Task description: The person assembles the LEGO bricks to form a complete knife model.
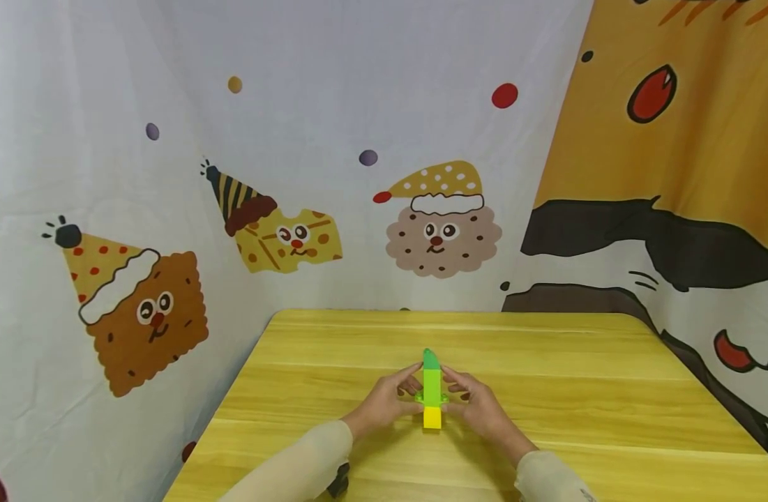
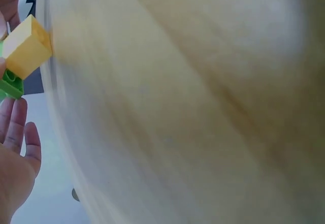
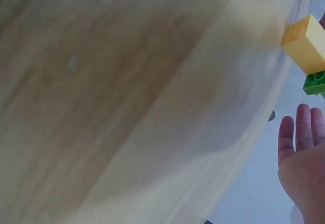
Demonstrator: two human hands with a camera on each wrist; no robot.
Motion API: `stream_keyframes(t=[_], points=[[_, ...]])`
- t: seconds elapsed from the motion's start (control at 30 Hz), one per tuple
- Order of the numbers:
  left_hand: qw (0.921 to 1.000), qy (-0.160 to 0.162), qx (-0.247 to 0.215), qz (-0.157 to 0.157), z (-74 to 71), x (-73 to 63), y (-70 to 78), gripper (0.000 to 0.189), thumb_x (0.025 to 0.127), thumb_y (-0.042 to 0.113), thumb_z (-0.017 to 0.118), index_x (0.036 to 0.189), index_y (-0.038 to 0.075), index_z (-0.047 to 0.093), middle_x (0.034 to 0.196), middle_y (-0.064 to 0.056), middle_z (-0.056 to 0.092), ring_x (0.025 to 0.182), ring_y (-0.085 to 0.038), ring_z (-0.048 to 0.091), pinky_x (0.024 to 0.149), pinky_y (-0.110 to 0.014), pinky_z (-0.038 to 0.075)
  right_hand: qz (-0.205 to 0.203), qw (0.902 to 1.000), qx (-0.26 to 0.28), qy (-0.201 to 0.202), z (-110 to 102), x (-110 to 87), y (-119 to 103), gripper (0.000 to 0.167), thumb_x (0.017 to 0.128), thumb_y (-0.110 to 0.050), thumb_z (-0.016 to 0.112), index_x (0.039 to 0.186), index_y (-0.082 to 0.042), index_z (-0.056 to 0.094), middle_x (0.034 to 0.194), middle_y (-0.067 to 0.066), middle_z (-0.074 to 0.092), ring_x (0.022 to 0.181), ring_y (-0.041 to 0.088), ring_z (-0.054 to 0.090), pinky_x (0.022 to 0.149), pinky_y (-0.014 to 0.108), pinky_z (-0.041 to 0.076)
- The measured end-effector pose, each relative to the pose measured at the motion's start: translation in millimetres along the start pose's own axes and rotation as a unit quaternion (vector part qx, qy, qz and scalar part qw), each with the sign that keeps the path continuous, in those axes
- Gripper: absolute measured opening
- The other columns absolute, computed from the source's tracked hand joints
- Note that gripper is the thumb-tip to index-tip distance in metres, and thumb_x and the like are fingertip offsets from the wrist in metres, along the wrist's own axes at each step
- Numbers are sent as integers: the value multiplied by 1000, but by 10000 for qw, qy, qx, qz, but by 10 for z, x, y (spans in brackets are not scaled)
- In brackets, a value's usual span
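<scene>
Both hands hold an upright toy of stacked building blocks over the table, one hand on each side. A yellow block (image 1: 432, 418) forms its lower end, light green blocks (image 1: 432, 388) its middle, and a darker green curved block (image 1: 430, 360) its tip. Small green studded pieces (image 2: 12, 84) stick out at the sides. My left hand (image 1: 384, 401) grips from the left, thumb low by the yellow block and fingers higher up. Mirroring it, my right hand (image 1: 480, 406) grips from the right. In the right wrist view, several fingers (image 3: 303, 127) extend below the yellow block.
The wood-grain table (image 1: 296, 341) spreads around the hands, its far edge near the wall cloth (image 1: 346, 42). Printed cartoon figures cover that cloth. A dark object (image 1: 338, 481) shows at the left sleeve (image 1: 302, 457).
</scene>
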State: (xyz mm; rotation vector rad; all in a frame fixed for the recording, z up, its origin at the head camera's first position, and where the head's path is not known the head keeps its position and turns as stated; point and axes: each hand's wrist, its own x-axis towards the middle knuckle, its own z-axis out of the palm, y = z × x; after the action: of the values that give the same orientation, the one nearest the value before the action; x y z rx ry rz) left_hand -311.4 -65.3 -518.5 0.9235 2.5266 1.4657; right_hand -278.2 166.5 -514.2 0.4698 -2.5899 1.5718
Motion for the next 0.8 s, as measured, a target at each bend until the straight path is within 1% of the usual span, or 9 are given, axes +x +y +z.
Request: stream_keyframes(t=[0.27,0.4,0.57,0.8], points=[[9998,-87,-64,-148,-9,30,-17,78,86,18,80,153,18,40,113,-2,64,99,-18,62,88,-39,49,75,9994,66,-323,-28,24,49,74,85,-6,77,151,-18,44,138,17,53,119,35,54,98,57,43],[9992,-169,-62,-348,-17,49,-8,79,86,20,80,153,23,39,116,-2,63,103,-20,60,89,-38,48,118,9990,60,-424,-45,39,54,75,86,-8,77,152,-18,42,138,19,52,120,38,53,98,59,42],[9980,-268,-65,-564,-23,87,-8,80,86,24,80,154,26,37,119,1,62,107,-19,58,90,-37,48,244,9983,5,-521,-70,62,49,76,86,-8,77,152,-19,41,139,21,51,122,40,51,98,60,42],[9972,-347,-72,-666,-22,121,-33,78,86,27,81,153,23,40,119,-2,62,107,-18,57,89,-36,50,473,9965,-85,-679,-103,106,72,76,86,-12,77,153,-22,41,140,22,51,123,40,50,99,64,39]])
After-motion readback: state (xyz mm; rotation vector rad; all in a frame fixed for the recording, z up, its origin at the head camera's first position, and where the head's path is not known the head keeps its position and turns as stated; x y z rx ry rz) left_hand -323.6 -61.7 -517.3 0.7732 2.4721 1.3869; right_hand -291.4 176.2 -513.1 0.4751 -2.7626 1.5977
